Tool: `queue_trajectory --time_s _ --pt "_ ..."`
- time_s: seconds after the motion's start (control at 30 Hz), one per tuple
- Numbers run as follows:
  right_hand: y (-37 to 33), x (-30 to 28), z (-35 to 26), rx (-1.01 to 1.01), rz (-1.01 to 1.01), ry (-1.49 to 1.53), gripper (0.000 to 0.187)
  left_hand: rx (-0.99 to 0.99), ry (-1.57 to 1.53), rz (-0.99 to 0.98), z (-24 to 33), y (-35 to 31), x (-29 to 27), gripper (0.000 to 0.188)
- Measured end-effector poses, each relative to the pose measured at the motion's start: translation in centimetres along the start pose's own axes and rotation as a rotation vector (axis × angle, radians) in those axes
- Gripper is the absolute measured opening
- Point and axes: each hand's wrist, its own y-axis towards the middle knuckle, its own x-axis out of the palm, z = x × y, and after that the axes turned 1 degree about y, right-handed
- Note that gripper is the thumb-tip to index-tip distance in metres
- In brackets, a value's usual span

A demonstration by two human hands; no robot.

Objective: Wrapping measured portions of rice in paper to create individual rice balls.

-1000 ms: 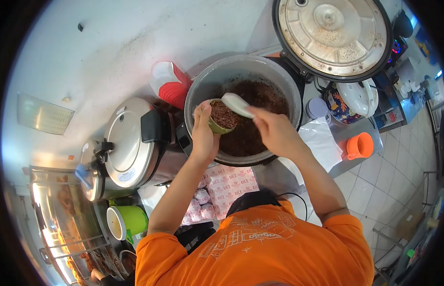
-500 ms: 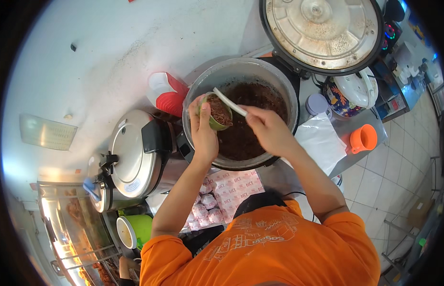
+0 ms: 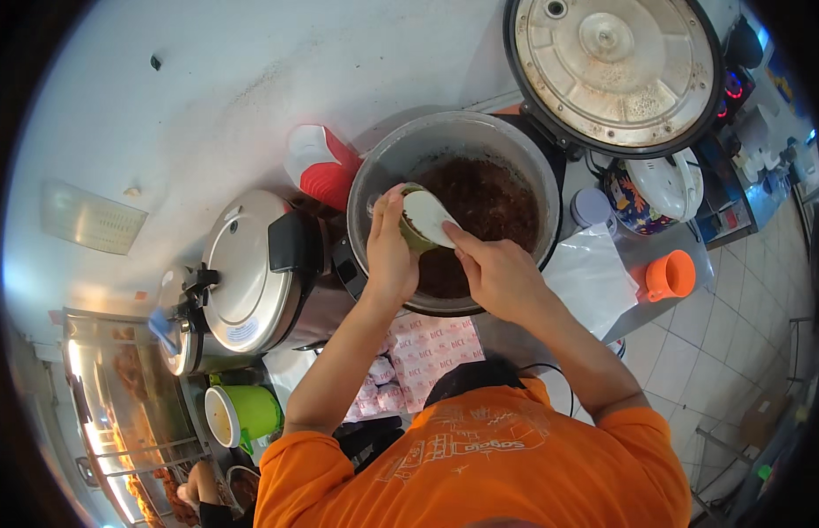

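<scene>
My left hand (image 3: 393,255) is wrapped round a small green cup (image 3: 413,236), held over the left side of a large rice cooker pot (image 3: 394,145). In my right hand (image 3: 502,275) is a white rice paddle (image 3: 428,216), gripped by its handle. The paddle's broad blade lies flat over the cup's mouth and hides most of what is in it. Dark brown rice-like food (image 3: 489,198) covers the bottom of the pot below my hands.
The cooker's raised lid (image 3: 616,66) stands at the far right. A red-and-white carton (image 3: 329,176) is by the wall; closed cookers (image 3: 242,264) stand left. White sheets (image 3: 590,277) and an orange mug (image 3: 670,275) lie right. Another person's hand (image 3: 198,482) shows lower left.
The paddle has turned from edge-on to flat across the cup's mouth, covering the brown food seen there before. My right hand is slightly lower. The whole view has shifted a little.
</scene>
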Motion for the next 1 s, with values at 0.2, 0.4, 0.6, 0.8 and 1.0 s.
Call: queue_trajectory --time_s 0.2,0.4,0.6,0.8,1.0 --pt "3.1 -5.0 1.7 0.057 -0.050 0.093 0.036 -0.076 -0.197 0.011 1.6 0.6 -0.8 0.040" --pt "3.9 -3.3 5.4 -0.057 0.094 -0.356 0.040 -0.089 -0.404 -0.035 2.1 -1.4 0.4 0.069" --pt "2.4 1.9 1.8 0.641 -0.057 1.203 0.042 -0.119 -0.423 -0.193 0.3 -4.1 1.9 0.086" --pt "2.5 0.5 0.7 0.482 0.080 1.706 0.049 0.272 0.441 -0.105 -2.3 0.9 -0.5 0.070" --pt "-0.9 -1.1 1.5 0.444 0.047 1.876 0.048 0.943 1.253 0.145 2.4 -2.3 -4.0 0.030"
